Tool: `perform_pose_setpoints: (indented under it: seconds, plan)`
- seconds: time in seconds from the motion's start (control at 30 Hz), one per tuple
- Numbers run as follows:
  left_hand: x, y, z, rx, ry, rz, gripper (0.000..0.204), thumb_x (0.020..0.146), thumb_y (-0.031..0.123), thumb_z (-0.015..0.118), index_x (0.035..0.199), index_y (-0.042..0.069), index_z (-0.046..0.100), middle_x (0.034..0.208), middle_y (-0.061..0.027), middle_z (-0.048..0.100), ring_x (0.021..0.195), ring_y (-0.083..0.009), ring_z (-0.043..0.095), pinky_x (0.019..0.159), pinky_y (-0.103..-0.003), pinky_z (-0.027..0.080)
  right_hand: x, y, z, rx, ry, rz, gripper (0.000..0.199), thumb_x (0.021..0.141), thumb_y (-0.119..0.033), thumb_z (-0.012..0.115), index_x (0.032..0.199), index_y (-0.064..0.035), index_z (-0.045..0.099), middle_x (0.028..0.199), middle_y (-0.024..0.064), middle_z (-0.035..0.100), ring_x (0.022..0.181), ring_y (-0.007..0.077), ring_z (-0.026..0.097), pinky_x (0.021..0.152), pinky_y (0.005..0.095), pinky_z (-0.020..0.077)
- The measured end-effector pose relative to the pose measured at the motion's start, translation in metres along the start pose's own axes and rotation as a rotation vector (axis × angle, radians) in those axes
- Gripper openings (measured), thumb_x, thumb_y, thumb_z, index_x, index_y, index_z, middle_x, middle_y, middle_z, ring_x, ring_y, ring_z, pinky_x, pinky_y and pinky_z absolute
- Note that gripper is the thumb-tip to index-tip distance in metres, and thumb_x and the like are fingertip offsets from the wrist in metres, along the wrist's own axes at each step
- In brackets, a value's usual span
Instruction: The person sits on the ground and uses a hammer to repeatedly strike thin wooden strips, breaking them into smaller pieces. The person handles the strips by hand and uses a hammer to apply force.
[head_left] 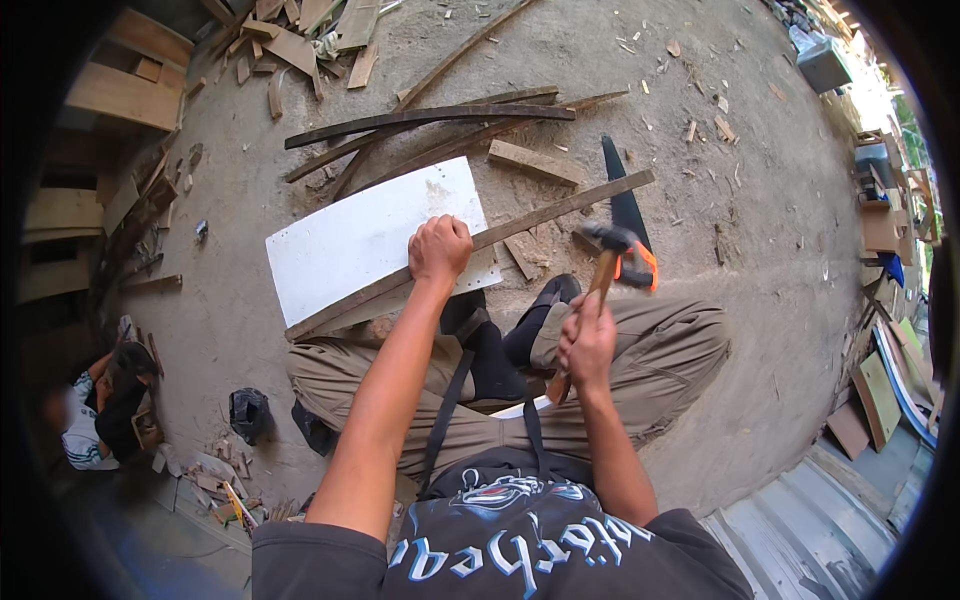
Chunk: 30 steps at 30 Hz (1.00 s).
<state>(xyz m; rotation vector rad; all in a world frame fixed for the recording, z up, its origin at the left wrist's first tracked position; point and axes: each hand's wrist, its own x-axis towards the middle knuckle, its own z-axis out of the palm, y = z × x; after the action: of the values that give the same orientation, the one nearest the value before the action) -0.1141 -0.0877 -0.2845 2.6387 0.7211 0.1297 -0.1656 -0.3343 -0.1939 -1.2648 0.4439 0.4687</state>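
- The left hand (440, 250) is pressing on a long wooden strip (470, 250), dull brown and rough-sawn.
- The white board (370, 235) is looking smooth and matt, with a few scuffs.
- The right hand (588, 345) is gripping a hammer (600, 280) by its pale wooden handle; the head is showing as dark, dull metal.
- The saw (628, 215) is showing a dark matt blade and a glossy orange plastic handle.
- The ground (760, 200) is looking like rough grey concrete, littered with wood chips.
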Motion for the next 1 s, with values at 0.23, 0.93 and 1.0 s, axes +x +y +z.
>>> perform_pose_setpoints:
  seconds: [0.23, 0.93, 1.0]
  plan:
    - [-0.008, 0.007, 0.000, 0.020, -0.035, 0.038, 0.031, 0.092, 0.025, 0.050, 0.081, 0.003, 0.068, 0.086, -0.0212, 0.071, 0.079, -0.0405, 0.068, 0.079, -0.050, 0.053, 0.037, 0.056, -0.005, -0.272, -0.041, -0.106, 0.035, 0.107, -0.042, 0.045, 0.091, -0.0106, 0.049, 0.060, -0.0045, 0.042, 0.042, 0.0046, 0.036, 0.036, 0.0241, 0.0294]
    - [0.007, 0.007, -0.008, -0.009, -0.104, -0.133, 0.041, 0.093, 0.033, 0.050, 0.081, 0.003, 0.074, 0.084, -0.0270, 0.070, 0.082, -0.0475, 0.068, 0.080, -0.053, 0.054, 0.021, 0.019, -0.018, -0.134, 0.051, -0.075, 0.039, 0.106, -0.049, 0.044, 0.092, -0.0124, 0.046, 0.061, -0.0049, 0.038, 0.041, 0.0041, 0.032, 0.034, 0.0228, 0.0268]
    - [0.008, 0.005, -0.008, -0.009, -0.091, -0.133, 0.040, 0.093, 0.033, 0.050, 0.080, 0.003, 0.074, 0.084, -0.0270, 0.070, 0.082, -0.0471, 0.068, 0.080, -0.053, 0.054, 0.017, -0.003, -0.008, -0.046, 0.024, -0.203, 0.038, 0.106, -0.048, 0.043, 0.093, -0.0124, 0.045, 0.061, -0.0049, 0.037, 0.041, 0.0041, 0.032, 0.035, 0.0224, 0.0271]
